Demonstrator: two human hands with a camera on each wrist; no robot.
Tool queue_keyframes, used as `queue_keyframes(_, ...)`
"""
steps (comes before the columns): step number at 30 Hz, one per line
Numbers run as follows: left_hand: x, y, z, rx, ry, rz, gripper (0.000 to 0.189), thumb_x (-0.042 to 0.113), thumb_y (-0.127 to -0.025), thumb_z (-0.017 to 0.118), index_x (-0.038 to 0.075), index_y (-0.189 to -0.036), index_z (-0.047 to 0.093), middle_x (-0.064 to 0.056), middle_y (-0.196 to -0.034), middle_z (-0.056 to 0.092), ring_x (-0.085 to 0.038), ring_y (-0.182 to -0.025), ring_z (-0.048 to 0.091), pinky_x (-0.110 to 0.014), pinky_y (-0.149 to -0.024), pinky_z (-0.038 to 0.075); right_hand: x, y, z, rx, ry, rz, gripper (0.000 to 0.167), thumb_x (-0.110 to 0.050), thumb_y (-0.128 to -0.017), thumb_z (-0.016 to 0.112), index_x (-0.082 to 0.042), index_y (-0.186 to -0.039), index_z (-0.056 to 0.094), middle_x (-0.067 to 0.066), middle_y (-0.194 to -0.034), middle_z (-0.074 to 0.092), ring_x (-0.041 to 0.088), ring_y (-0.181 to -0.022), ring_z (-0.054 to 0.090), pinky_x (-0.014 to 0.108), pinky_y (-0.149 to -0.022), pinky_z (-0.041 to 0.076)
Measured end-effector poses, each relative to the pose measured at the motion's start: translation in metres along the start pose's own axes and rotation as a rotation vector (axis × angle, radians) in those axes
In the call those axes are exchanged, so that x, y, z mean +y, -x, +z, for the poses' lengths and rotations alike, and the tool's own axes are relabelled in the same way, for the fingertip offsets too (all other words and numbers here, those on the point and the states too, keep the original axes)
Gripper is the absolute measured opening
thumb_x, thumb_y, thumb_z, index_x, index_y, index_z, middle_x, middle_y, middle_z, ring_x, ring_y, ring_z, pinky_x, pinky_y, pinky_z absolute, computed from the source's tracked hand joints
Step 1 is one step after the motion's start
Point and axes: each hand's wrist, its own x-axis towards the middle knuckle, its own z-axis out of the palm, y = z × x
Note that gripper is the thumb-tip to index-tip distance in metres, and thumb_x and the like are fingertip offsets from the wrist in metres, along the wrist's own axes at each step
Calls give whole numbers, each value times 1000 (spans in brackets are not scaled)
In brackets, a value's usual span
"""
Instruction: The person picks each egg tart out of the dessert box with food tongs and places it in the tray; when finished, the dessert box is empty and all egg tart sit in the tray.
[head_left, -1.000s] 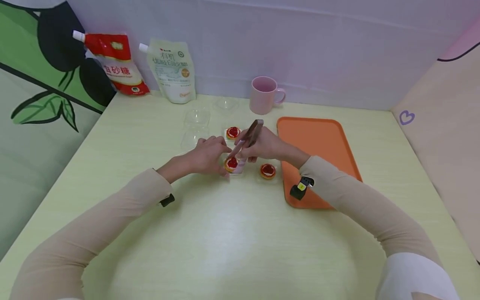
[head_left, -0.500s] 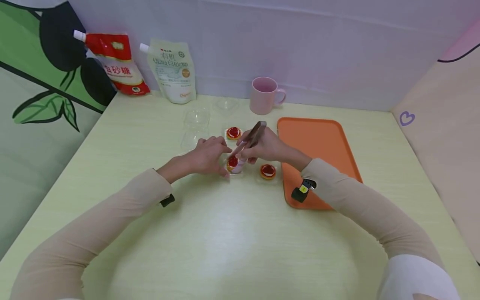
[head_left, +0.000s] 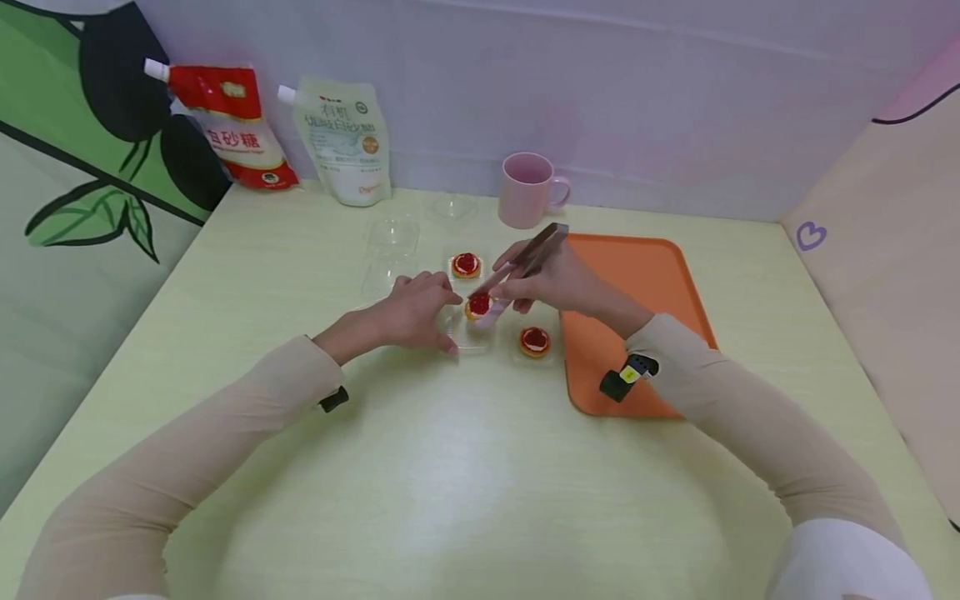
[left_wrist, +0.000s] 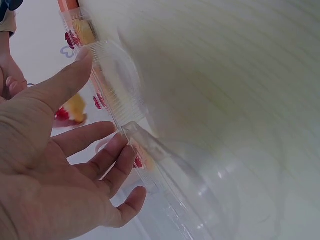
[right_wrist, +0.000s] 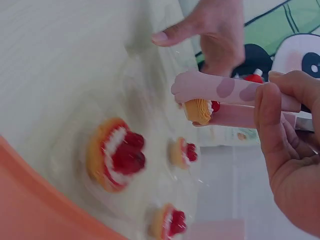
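Observation:
My right hand [head_left: 551, 279] holds pink paw-tipped tongs [right_wrist: 220, 87]. Between the tong tips is a small red-fruit-topped tart [head_left: 478, 306], raised above the table. In the head view, my left hand [head_left: 420, 310] is beside a clear plastic container [head_left: 471, 337]. The left wrist view shows its thumb and fingers spread along the container's rim. Another tart [head_left: 535, 342] sits in a clear container nearer the tray, and one [head_left: 466, 265] sits farther back. A further tart [right_wrist: 170, 222] shows in the right wrist view; my right hand seems to hide it in the head view.
An orange tray [head_left: 637, 333] lies on the right. At the back stand a pink mug [head_left: 523, 192], a red-and-white sugar bag [head_left: 238, 129] and a pale green pouch [head_left: 345, 142]. Clear plastic containers [head_left: 393, 237] lie behind my left hand.
The tart has risen out of the container in the tongs, moving up and to the right with my right hand. My left hand has stayed put.

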Motion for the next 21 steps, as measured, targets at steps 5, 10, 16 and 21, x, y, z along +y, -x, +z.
queue_keyframes(5,2,1,-2,-2,9,-1,74,33,-74,89,2,-136,61,-16,-131,55,-33,-122,47,-56,-103,32,-3,9,-32,118,-61,27,28,-4,-81,78,6,-105,67,6,-77,75,18,-55,69,34,-57,59)
queue_keyframes(10,3,2,-3,1,10,4,75,34,-75,89,2,-136,60,-16,-132,54,-33,-123,47,-57,-104,31,6,18,-69,246,-48,82,31,-7,-84,78,6,-109,66,0,-80,76,17,-60,72,34,-61,60)
queue_keyframes(16,3,2,-5,-5,9,-7,76,35,-74,89,2,-137,59,-15,-132,53,-33,-124,46,-55,-104,31,34,25,-96,342,-22,148,33,-11,-86,78,8,-110,65,-4,-79,75,15,-62,72,31,-61,59)
queue_keyframes(21,3,1,-5,-9,0,8,76,35,-74,89,2,-136,60,-15,-132,54,-32,-123,46,-55,-104,31,62,29,-108,396,-55,223,39,-11,-86,78,11,-113,61,-7,-76,73,11,-60,71,28,-60,59)
